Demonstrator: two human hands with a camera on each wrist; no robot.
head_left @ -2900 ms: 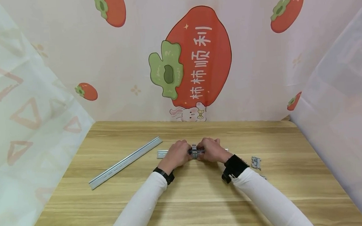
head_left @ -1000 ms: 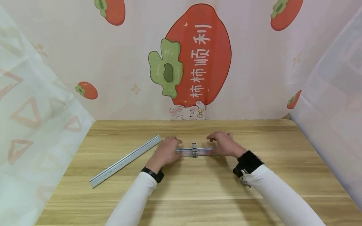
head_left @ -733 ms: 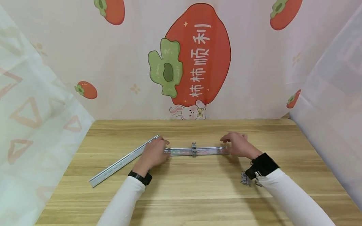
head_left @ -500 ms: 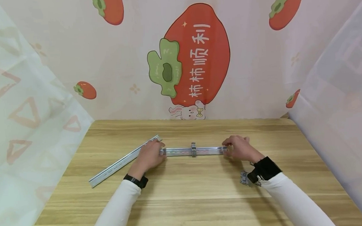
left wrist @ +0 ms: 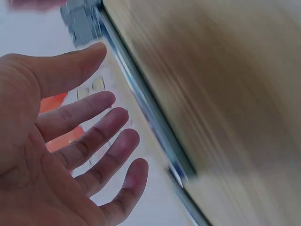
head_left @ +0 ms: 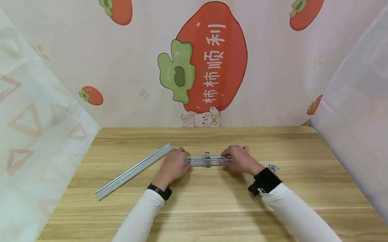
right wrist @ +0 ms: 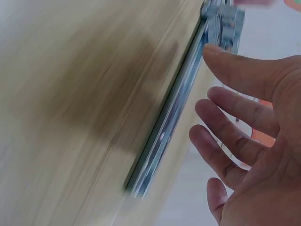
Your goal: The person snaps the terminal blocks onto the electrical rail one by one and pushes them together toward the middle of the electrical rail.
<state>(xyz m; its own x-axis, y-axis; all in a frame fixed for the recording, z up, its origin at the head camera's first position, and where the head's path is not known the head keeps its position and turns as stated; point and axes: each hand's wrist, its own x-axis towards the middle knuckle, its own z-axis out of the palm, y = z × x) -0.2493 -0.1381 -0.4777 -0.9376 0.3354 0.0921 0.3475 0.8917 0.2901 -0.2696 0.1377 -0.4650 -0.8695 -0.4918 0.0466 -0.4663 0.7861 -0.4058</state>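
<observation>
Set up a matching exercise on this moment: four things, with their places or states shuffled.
1. blocks
2. slanted rail
3. right hand
4. loose piece

A. past the right wristband
B. thumb and fingers apart
C. across the level rail
D. left part of the table

Pairs: 1-C, 2-D, 3-B, 4-A

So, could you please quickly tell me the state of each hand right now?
Left hand: open, fingers relaxed, at the rail with the blocks, holding nothing.
Right hand: open, fingers relaxed, at the same rail, holding nothing.
</observation>
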